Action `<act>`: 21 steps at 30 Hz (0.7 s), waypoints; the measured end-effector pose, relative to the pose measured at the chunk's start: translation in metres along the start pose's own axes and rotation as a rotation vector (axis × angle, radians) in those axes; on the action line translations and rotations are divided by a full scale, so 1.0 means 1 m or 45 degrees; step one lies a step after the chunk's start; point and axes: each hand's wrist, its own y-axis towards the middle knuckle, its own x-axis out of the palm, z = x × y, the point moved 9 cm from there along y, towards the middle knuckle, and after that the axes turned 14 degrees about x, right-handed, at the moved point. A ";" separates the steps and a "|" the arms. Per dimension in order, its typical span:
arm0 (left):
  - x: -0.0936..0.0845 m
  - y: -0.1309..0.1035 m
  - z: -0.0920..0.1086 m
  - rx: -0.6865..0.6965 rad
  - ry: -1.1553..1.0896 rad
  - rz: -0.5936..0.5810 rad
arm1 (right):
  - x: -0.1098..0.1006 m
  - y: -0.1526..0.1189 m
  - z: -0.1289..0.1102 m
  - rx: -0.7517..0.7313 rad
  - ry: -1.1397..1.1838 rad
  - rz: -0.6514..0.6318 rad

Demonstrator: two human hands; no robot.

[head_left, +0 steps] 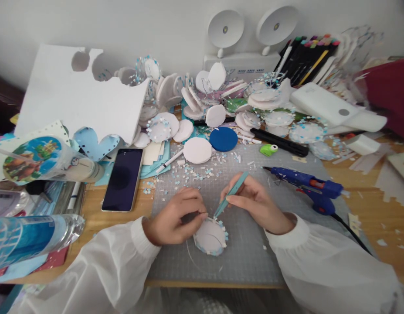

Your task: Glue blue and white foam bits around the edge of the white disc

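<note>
A white foam disc (208,237) lies on the grey cutting mat near its front edge, with small blue and white paper bits around its rim. My left hand (180,216) is at the disc's upper left edge, thumb and forefinger pinched together; what sits between the fingertips is too small to make out. My right hand (254,201) grips teal tweezers (233,192), their tips touching the disc's top rim. A thin clear thread or wire loops out on the mat at the disc's lower left.
A blue glue gun (308,183) lies at the right, its cord running toward the front. A phone (122,179), a tipped cup (58,161) and a water bottle (35,240) are at the left. Behind are many white discs (197,150), a blue disc (223,138), a green punch (269,150) and scattered paper bits.
</note>
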 end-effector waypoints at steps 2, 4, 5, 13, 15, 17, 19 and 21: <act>-0.001 0.001 0.001 0.007 -0.005 0.011 | -0.002 0.000 0.001 -0.014 0.006 0.004; -0.001 0.001 0.001 0.008 -0.009 0.021 | -0.002 -0.001 0.000 -0.043 -0.013 -0.004; -0.001 0.001 0.001 0.007 -0.011 0.024 | -0.002 -0.002 -0.002 -0.078 -0.023 0.001; -0.001 -0.002 -0.003 -0.029 0.004 0.039 | -0.028 -0.028 -0.046 -0.672 -0.262 0.604; 0.000 -0.003 -0.004 -0.030 0.015 0.037 | -0.031 -0.044 -0.057 -0.890 -0.412 0.812; 0.001 -0.003 -0.005 -0.033 0.029 0.031 | -0.030 -0.057 -0.064 -1.072 -0.560 0.964; 0.002 -0.004 -0.006 -0.032 0.044 0.022 | -0.028 -0.062 -0.065 -1.140 -0.681 1.012; 0.003 -0.004 -0.005 -0.023 0.058 0.007 | -0.025 -0.057 -0.064 -1.105 -0.778 0.979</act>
